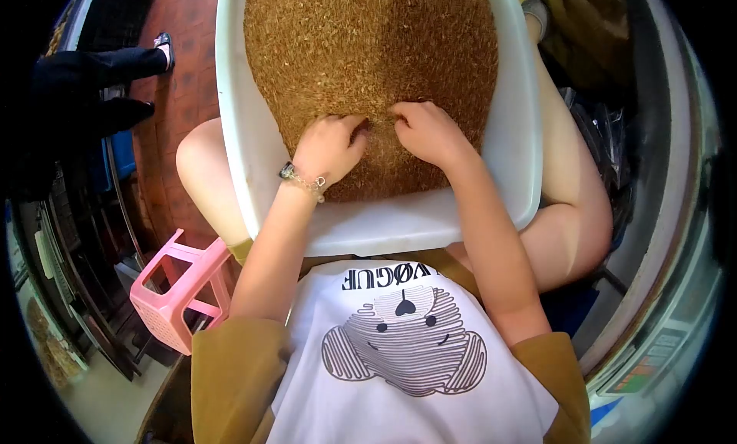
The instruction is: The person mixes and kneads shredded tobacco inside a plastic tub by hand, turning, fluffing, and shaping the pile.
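Note:
A big white tray (510,137) holds a wide heap of fine, dry brown shreds (338,45) that look like dried plant bits. At the near slope of the heap, my left hand (332,146) has its fingers curled into the shreds, the thumb bent beside them. My right hand (430,131) faces it a short way to the right, fingers bent and pressed into the same material. The fingertips of both hands are partly sunk or hidden, so the amount between them does not show. A bracelet (303,179) circles the left wrist.
The tray rests between my bent legs. Left of me stands a pink plastic stool (184,290) near the red tiled floor (180,83). Another person's dark-trousered leg (115,66) is at the upper left. Dark plastic bags (610,137) lie at the right.

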`<state>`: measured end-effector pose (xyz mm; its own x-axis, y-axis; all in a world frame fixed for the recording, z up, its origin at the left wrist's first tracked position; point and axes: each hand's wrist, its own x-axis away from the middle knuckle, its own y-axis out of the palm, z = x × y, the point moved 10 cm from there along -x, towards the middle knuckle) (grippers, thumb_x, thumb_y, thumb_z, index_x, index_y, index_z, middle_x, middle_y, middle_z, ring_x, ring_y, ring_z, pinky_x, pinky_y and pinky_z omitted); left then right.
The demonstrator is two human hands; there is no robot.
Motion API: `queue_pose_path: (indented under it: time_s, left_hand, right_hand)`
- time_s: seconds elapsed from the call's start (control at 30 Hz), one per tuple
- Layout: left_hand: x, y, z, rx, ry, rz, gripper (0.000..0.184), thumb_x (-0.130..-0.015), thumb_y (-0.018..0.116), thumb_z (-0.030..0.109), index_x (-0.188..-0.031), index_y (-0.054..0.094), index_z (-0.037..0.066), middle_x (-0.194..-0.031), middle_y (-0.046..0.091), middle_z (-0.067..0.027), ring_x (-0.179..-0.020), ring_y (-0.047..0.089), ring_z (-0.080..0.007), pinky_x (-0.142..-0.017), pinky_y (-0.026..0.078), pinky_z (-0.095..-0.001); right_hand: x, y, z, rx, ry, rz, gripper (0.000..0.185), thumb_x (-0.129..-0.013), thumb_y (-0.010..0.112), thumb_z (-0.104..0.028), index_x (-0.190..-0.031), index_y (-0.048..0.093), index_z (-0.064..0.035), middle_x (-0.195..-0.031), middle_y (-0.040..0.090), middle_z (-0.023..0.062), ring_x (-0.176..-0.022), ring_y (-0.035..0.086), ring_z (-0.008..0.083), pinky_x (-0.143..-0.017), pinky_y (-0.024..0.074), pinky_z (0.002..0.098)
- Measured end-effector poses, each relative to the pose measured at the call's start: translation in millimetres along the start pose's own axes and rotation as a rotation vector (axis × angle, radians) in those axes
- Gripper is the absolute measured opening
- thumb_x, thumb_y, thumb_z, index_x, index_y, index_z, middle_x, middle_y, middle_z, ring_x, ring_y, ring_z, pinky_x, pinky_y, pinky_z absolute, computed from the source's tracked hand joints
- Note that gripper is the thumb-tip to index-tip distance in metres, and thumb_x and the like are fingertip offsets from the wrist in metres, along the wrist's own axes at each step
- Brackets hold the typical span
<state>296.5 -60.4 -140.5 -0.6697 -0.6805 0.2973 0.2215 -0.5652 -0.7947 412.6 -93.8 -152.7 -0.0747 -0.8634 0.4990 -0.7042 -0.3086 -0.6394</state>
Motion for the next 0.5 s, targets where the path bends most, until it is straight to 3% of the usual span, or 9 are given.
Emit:
queue_pose_path:
  time_s: [0.17,0.37,0.5]
  left_hand:
    - [4.0,10.0,-9.6,-0.178,-0.038,-0.056,0.035,-0.083,0.048,0.032,-0.101,0.058,0.005,-0.081,0.062,-0.0184,-0.083,0.057,-0.0356,-0.086,0.035,-0.0459]
    - [2.5,44.3,-28.7,-0.250,-0.151,-0.220,0.040,-0.087,0.040,0.041,-0.093,0.059,0.007,-0.081,0.062,-0.0162,-0.082,0.058,-0.0336,-0.089,0.031,-0.0474]
    - [3.3,55.0,-34.8,-0.310,-0.170,-0.298,0.041,-0.088,0.037,0.043,-0.091,0.059,0.008,-0.080,0.063,-0.0159,-0.081,0.059,-0.0323,-0.088,0.030,-0.0502]
  right_hand:
    - [2.3,-2.0,-12.1,0.003,-0.078,0.057,0.035,-0.079,0.044,-0.015,-0.109,0.057,-0.0033,-0.105,0.057,0.0219,-0.100,0.054,0.0348,-0.089,0.0411,0.0419]
    - [4.7,46.9,-4.9,0.363,-0.012,-0.229,0.048,-0.086,0.041,-0.025,-0.130,0.035,-0.0053,-0.123,0.046,0.0203,-0.117,0.039,0.0357,-0.102,0.0245,0.0478]
    - [3.1,55.7,2.7,0.388,0.013,-0.273,0.053,-0.085,0.039,-0.023,-0.134,0.030,-0.0075,-0.126,0.045,0.0182,-0.119,0.039,0.0332,-0.104,0.0215,0.0498]
